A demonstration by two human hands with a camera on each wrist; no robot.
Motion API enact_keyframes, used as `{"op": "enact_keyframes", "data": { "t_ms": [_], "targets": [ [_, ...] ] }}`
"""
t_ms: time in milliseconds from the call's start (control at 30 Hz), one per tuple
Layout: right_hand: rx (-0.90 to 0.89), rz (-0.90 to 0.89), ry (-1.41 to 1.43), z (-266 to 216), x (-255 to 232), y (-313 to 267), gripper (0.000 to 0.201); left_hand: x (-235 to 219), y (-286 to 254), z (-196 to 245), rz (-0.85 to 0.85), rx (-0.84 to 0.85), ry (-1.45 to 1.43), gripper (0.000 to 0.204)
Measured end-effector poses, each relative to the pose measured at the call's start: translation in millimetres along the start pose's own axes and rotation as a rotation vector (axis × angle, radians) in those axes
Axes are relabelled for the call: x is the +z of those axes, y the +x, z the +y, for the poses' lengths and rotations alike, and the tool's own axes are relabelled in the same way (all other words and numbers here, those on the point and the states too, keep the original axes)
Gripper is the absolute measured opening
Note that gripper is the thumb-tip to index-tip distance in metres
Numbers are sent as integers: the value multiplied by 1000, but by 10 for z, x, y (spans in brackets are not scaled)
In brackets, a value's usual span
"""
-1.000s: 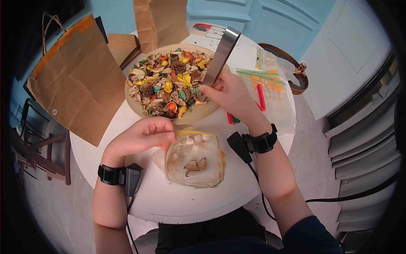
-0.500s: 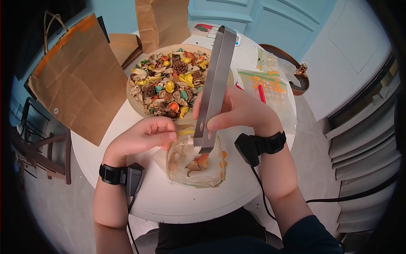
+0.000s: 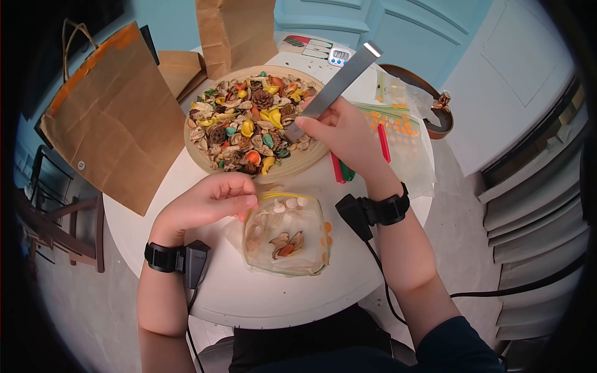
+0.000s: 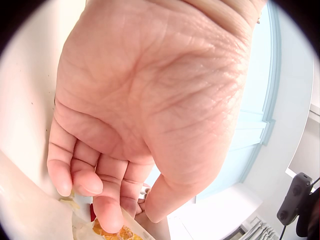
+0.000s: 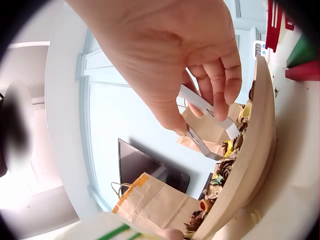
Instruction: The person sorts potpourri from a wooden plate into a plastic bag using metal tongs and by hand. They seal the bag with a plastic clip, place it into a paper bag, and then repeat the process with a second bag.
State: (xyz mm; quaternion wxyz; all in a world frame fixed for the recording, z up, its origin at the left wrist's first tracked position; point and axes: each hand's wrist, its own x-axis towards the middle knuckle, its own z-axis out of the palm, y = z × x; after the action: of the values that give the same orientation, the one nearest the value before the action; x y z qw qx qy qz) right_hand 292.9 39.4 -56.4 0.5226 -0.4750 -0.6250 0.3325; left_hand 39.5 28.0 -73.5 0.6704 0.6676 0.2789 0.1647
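Note:
My right hand (image 3: 351,137) pinches metal tongs (image 3: 342,81), whose tips reach the potpourri at the right side of a round wooden tray (image 3: 298,169). In the right wrist view the tong arms (image 5: 200,102) stand apart with their tips at the dried pieces (image 5: 227,167). On the near part of the table lies a clear zip bag (image 3: 258,258) with a few dried petals (image 3: 287,247) inside, one of them orange. My left hand (image 3: 208,202) holds the bag's upper left edge between thumb and fingers; in the left wrist view the fingers (image 4: 110,212) are bent over its rim.
Brown paper bags (image 3: 115,118) stand left of and behind the tray. Right of it lie red and green clips (image 3: 339,171) and zip bags with orange dots (image 3: 410,155). A white timer (image 3: 339,56) stands at the back, near a brown strap (image 3: 444,121).
The tongs came down over the zip bag, then swung back up to the tray. An orange piece now lies among the petals in the bag. The left hand has stayed in place.

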Motion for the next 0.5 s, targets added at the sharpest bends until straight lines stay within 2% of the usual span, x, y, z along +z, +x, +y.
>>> {"op": "enact_keyframes", "data": {
  "t_ms": [33, 100, 300, 500],
  "targets": [
    [0, -1, 0, -14, 2, -7, 36, 3, -4, 3, 3, -3, -1, 16],
    [12, -7, -296, -52, 3, -17, 36, 19, -13, 19, 14, -10, -1, 16],
    [-50, 31, -190, 140, 32, 27, 34, 19, -9, 27, 8, -7, 1, 17],
    [-59, 6, -184, 117, 61, 10, 32, 12, -4, 19, 3, -10, 7, 16]
  ]
}}
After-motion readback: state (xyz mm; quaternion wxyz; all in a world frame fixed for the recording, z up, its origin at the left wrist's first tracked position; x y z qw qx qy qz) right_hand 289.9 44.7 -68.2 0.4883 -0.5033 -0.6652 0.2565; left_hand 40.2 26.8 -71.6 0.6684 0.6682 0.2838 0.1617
